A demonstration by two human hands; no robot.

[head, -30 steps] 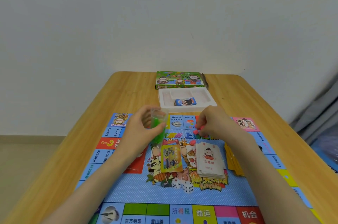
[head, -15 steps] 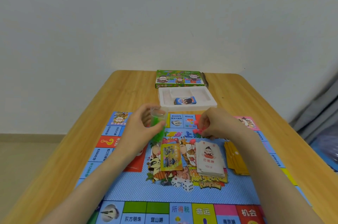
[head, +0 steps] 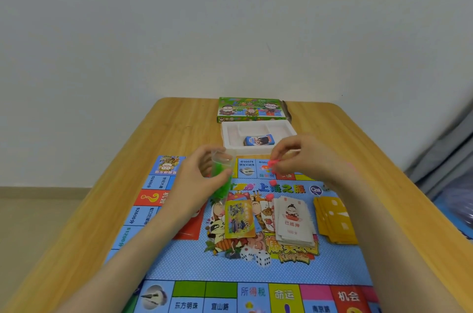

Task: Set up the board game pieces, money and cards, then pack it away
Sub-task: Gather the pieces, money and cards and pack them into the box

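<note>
Packing up under way: nearest the camera, the two dice [head: 256,256] sit on the game board [head: 230,270] where they sat a second ago, and behind them the yellow-green card stack [head: 239,219] and the white card stack [head: 294,223] are likewise unmoved, while the yellow money stack [head: 335,223] at the right shows more of itself now that the right forearm has swung clear of it. Above the middle of the board the left hand [head: 197,179] has its fingers wrapped round a clear container [head: 222,172] already part-filled with green pieces [head: 220,184], held upright with its mouth open, much as before. The change is on the other side: the right hand [head: 307,159], which a second ago was down at board level among the scattered pink pieces, has come up with a small cluster of pink pieces [head: 271,163] pinched between thumb and fingertips, and now holds them level with the container's rim and just to its right, not yet over it. That reads as the gathering step nearly done for this handful, with the drop into the container judged to come next. Two loose pink pieces [head: 273,182] remain on the board below the hand. Beyond the hands the white tray [head: 230,133] still holds only a blue card box [head: 259,140], and the green box lid [head: 250,109] lies behind it at the table's [head: 358,159] far edge, so most of the set is yet to go back
</note>
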